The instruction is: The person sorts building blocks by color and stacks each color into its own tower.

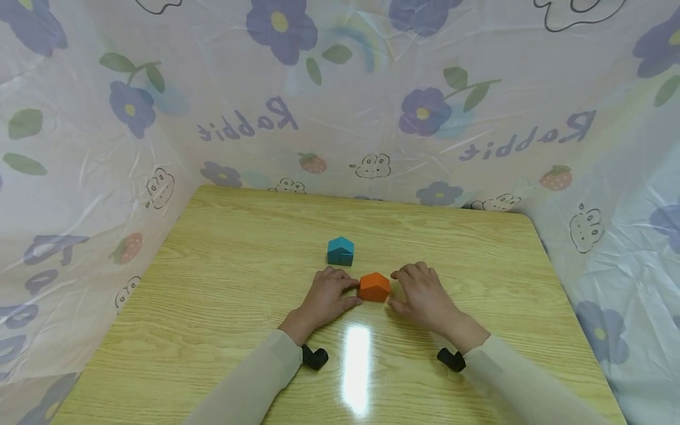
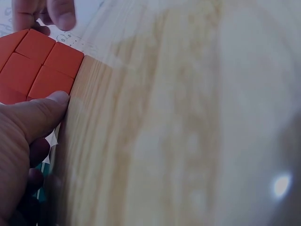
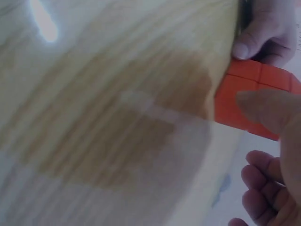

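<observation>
A small orange house-shaped block (image 1: 374, 287), its near face grooved into several squares, sits on the table between both hands. My left hand (image 1: 328, 298) is at the block's left side, thumb tip at the near corner and index fingertip right at the edge. In the left wrist view, the left thumb (image 2: 44, 110) lies along the block's edge. My right hand (image 1: 427, 300) is on the other side, fingers loosely bent, with a narrow gap to the block in the head view. A teal house-shaped block (image 1: 340, 252) stands behind and left of the orange one.
The wood-grain table (image 1: 239, 236) carries both blocks. Patterned cloth (image 1: 345, 88) hangs behind it and at both sides. Black wrist-worn pieces (image 1: 315, 358) jut out below the sleeves. A bright light reflection lies on the tabletop between the forearms.
</observation>
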The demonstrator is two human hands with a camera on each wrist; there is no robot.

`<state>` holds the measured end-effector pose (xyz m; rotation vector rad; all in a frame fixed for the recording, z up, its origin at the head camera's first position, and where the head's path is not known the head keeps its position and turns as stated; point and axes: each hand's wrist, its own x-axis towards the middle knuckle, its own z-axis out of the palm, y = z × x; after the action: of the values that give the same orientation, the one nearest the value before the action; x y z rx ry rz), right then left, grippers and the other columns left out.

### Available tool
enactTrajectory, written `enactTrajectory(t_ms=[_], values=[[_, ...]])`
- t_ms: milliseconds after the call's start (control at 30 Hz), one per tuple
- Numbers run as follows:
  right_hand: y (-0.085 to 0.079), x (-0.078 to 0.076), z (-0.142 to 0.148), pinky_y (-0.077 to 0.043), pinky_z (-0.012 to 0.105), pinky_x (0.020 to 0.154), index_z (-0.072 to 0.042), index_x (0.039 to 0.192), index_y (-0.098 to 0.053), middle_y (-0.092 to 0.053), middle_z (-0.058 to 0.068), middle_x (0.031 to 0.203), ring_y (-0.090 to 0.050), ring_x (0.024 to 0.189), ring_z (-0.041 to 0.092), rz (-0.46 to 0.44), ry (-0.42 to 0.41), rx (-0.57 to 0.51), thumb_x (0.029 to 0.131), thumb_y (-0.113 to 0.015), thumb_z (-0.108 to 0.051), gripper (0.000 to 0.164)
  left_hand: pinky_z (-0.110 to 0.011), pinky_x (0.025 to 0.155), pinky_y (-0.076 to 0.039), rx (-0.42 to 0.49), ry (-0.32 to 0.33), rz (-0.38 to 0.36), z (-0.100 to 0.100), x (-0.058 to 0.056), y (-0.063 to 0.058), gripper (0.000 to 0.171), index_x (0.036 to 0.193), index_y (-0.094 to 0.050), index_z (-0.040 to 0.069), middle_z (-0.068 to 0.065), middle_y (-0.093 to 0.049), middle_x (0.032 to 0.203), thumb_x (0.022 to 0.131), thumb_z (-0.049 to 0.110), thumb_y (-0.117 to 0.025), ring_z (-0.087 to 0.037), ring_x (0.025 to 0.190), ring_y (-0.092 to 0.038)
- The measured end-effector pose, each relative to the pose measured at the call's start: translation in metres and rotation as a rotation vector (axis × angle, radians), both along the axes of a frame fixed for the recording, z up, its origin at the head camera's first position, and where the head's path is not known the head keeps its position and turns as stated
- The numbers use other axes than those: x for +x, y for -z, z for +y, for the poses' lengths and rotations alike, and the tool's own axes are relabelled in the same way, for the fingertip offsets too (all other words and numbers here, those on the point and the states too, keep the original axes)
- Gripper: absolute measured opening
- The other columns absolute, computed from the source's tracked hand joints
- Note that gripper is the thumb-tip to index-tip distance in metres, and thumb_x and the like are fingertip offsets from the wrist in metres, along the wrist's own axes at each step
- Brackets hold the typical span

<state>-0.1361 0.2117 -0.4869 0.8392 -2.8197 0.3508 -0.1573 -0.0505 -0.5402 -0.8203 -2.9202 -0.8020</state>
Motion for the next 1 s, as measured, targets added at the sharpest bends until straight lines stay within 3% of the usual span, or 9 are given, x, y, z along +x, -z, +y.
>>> enactTrajectory(t_ms=[267,733,1000], values=[[0.015,-0.001,-0.003,-0.045,0.044,0.085,-0.003,0.116,-0.072,-0.069,0.008,0.112,-0.056,0.104,0.028,-0.019,-0.004,0.044,0.085,-0.09,-0.032,0.046,-0.041,0.095,-0.041,0.018,-0.011,-0.047,0.0,0.002,-0.004,0.044,0.133,-0.075,0.017,0.003,-0.07,0.116,0.097,0.043,-0.077,-0.019,0.11,-0.056],[0.02,-0.002,-0.006,-0.043,0.042,0.082,-0.006,0.105,-0.071,-0.069,0.006,0.104,-0.055,0.1,0.026,0.002,0.012,0.026,0.086,-0.089,-0.03,0.035,-0.038,0.091,-0.041,0.023,-0.017,0.018,0.004,0.003,-0.001,0.041,0.129,-0.077,0.016,0.005,-0.071,0.112,0.096,0.041,-0.078,-0.017,0.106,-0.056],[0.021,-0.007,0.0,-0.043,0.042,0.082,-0.008,0.102,-0.069,-0.069,0.005,0.104,-0.056,0.1,0.027,0.007,0.014,0.024,0.088,-0.087,-0.027,0.03,-0.039,0.092,-0.043,-0.014,-0.062,-0.002,0.016,0.005,-0.005,0.042,0.131,-0.076,0.015,0.003,-0.071,0.109,0.098,0.041,-0.076,-0.018,0.101,-0.055]])
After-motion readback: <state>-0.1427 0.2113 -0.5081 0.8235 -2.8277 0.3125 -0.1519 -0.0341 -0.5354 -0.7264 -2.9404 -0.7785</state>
